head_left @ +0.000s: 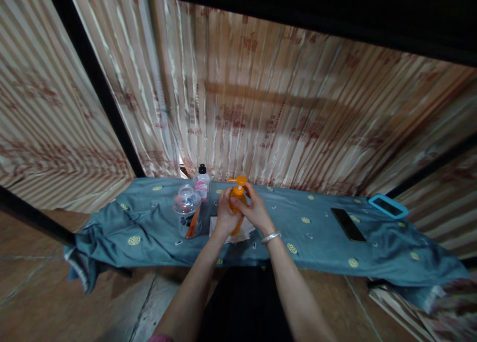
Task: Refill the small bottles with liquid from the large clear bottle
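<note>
Centre frame: orange pump btl (238,200) upright, L hand (226,214) & R hand (256,210) fingers wrapped round its body from both sides, prob. to steady it; white cloth (242,233) beneath, maybe for drips.

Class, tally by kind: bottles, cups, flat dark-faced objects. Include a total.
Bottles: 2 (orange pump bottle, black-capped clear bottle)
Cups: 1 (clear domed plastic cup)
Flat dark-faced objects: 2 (black rectangular phone, blue-framed device)
Total: 5

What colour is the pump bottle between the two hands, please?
The pump bottle is orange, pump head included; it shows best in the head view.
</note>
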`<state>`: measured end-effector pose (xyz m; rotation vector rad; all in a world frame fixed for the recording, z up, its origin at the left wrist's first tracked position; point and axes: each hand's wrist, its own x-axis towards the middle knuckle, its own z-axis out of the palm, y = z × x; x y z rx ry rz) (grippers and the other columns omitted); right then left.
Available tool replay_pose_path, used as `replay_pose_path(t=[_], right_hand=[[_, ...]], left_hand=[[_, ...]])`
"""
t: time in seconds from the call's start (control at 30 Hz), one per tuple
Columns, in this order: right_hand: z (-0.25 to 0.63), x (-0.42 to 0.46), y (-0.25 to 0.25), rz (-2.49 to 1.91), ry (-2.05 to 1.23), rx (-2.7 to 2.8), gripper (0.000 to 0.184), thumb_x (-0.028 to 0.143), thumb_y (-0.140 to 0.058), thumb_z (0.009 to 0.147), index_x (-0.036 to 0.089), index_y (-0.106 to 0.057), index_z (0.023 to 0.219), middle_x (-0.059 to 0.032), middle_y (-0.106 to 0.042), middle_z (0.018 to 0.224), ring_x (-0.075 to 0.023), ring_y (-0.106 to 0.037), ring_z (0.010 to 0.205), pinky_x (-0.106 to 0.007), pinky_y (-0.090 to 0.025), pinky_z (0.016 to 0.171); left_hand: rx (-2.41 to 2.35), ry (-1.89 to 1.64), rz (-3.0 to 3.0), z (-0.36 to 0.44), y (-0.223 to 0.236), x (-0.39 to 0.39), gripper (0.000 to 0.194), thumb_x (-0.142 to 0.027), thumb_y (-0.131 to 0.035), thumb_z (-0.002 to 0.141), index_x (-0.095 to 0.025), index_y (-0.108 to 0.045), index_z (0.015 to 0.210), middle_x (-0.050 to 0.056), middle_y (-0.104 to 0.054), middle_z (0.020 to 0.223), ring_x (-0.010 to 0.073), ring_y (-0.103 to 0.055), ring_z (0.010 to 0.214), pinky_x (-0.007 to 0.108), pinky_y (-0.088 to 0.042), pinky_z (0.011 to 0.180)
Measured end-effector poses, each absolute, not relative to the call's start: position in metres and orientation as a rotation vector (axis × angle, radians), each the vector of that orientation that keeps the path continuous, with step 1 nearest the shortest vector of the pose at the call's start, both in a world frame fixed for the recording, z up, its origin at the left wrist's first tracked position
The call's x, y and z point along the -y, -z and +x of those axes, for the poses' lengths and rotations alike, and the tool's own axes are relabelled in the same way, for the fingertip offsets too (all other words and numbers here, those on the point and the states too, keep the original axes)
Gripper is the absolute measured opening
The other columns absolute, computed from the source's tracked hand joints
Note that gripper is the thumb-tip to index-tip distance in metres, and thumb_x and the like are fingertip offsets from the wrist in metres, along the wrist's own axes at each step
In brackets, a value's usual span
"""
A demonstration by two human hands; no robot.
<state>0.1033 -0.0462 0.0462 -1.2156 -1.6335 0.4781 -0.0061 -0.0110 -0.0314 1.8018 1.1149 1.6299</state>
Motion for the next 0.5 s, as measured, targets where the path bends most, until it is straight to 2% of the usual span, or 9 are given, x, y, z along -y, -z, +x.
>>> replay_pose_path(t=[0.1, 0.23, 0.33, 0.5], right_hand=[[0.106, 0.042, -0.044, -1.203, -0.489, 1.664, 0.036, 0.046, -0.065, 0.098, 0.020, -0.065, 0.122, -0.0060, -0.070, 0.117, -0.0204, -0.069, 0.105, -0.045, -0.057, 0.095], [0.103, 0.035, -0.042, -1.346, -0.411, 1.597, 0.036, 0.047, -0.069, 0.095, 0.018, -0.066, 0.117, -0.0046, -0.070, 0.111, -0.0196, -0.069, 0.100, -0.044, -0.057, 0.092], [0.100, 0.037, -0.045, -1.408, -0.369, 1.560, 0.038, 0.048, -0.071, 0.093, 0.019, -0.066, 0.117, -0.0053, -0.069, 0.113, -0.0212, -0.068, 0.104, -0.047, -0.056, 0.095], [0.102, 0.046, -0.051, -1.289, -0.425, 1.645, 0.045, 0.047, -0.070, 0.094, 0.020, -0.062, 0.129, -0.0079, -0.068, 0.127, -0.0236, -0.067, 0.113, -0.049, -0.055, 0.100]], left_hand=[[-1.111, -1.619, 1.796, -0.007, 0.032, 0.010, 0.068, -0.034, -0.075, 0.073, -0.022, -0.049, 0.134, 0.014, -0.062, 0.132, 0.0337, -0.060, 0.125, 0.054, -0.047, 0.111], [-1.107, -1.572, 1.813, -0.010, 0.030, 0.011, 0.069, -0.031, -0.077, 0.071, -0.021, -0.050, 0.133, 0.014, -0.062, 0.133, 0.0335, -0.060, 0.126, 0.053, -0.047, 0.111], [-1.104, -1.564, 1.810, -0.010, 0.027, 0.012, 0.065, -0.030, -0.076, 0.072, -0.022, -0.051, 0.132, 0.013, -0.062, 0.131, 0.0324, -0.060, 0.125, 0.052, -0.047, 0.111], [-1.108, -1.587, 1.799, -0.009, 0.027, 0.014, 0.066, -0.032, -0.076, 0.073, -0.022, -0.051, 0.133, 0.013, -0.062, 0.131, 0.0330, -0.061, 0.124, 0.053, -0.047, 0.111]])
